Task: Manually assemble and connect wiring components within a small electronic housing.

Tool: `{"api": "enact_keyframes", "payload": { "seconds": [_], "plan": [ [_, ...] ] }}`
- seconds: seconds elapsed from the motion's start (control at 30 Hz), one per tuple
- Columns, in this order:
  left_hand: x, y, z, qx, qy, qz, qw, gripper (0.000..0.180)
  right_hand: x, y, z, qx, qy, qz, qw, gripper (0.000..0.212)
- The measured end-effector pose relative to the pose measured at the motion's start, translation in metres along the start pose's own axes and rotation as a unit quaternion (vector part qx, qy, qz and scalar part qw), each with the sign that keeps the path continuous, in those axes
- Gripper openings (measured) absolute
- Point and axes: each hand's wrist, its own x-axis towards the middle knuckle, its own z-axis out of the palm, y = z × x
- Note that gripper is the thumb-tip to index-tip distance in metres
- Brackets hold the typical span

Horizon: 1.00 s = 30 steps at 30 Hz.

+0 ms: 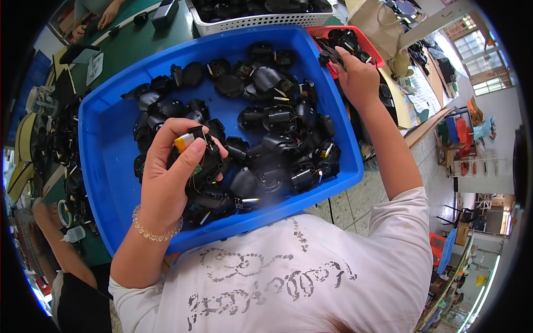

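My left hand (166, 183) is wrapped round a black plastic housing (210, 164) above the blue bin. A small silver battery with orange tape (182, 143) and thin wires show at the thumb on this housing. My right hand (360, 80) reaches over the red basket (368, 45) at the far right. Its thumb and index finger pinch a dark plastic part (331, 56), whose shape I cannot make out. The large blue bin (114, 180) holds many similar black housings (269, 80), some with green circuit boards and wires showing.
A white perforated basket (266, 21) of black parts stands behind the bin on the green table (145, 47). More black parts lie along the left. Other people's arms (64, 250) show at the left and far left. A roll of tape (65, 213) and a small bottle (73, 234) lie left.
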Motion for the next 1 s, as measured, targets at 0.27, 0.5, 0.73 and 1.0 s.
{"api": "enact_keyframes", "payload": {
  "seconds": [0.27, 0.5, 0.73, 1.0],
  "plan": [
    [0.0, 0.001, 0.001, 0.008, 0.01, 0.0, 1.0, 0.015, -0.005, -0.001, -0.006, 0.005, -0.039, -0.068, 0.997, 0.058],
    [0.001, -0.001, 0.002, 0.03, 0.015, 0.014, 0.999, 0.016, -0.006, 0.001, -0.013, 0.022, -0.097, -0.07, 0.993, 0.061],
    [0.001, -0.002, 0.003, 0.042, 0.007, 0.028, 0.999, 0.017, 0.004, 0.009, -0.029, -0.059, -0.135, -0.13, 0.981, 0.071],
    [0.0, -0.001, 0.004, 0.018, 0.008, 0.029, 0.999, 0.017, 0.016, 0.002, -0.039, 0.094, 0.012, 0.037, 0.995, 0.05]
  ]
}}
